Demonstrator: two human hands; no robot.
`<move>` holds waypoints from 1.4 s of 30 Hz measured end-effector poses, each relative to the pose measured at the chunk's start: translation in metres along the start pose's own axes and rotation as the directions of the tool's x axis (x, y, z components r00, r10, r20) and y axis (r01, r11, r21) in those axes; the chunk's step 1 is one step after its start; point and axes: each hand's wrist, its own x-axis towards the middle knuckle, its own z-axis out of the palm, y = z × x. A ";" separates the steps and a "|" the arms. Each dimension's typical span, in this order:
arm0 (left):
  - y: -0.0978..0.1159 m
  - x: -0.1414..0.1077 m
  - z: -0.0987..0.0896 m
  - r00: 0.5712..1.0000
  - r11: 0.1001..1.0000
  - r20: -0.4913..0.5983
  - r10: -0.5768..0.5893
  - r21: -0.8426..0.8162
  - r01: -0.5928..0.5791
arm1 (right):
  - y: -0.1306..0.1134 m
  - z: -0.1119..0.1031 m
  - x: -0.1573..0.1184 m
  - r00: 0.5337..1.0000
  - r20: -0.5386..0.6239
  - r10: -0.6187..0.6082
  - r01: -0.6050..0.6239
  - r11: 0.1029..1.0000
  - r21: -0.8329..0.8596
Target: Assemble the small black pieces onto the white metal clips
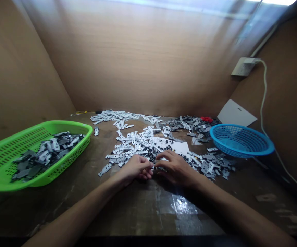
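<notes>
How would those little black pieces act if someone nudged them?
The black pieces would probably scatter easily, being small and loosely heaped. Some look rounded, so they might roll on the white sheet. Each is likely very light, judging by its size against the right hand.

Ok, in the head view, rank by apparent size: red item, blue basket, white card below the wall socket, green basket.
1. Green basket
2. Blue basket
3. White card
4. Red item
</notes>
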 end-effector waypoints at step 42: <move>-0.002 0.001 -0.002 1.000 1.000 -0.013 0.022 -0.002 -0.022 | 0.010 -0.009 -0.008 0.952 0.080 0.295 -0.300 0.952 0.060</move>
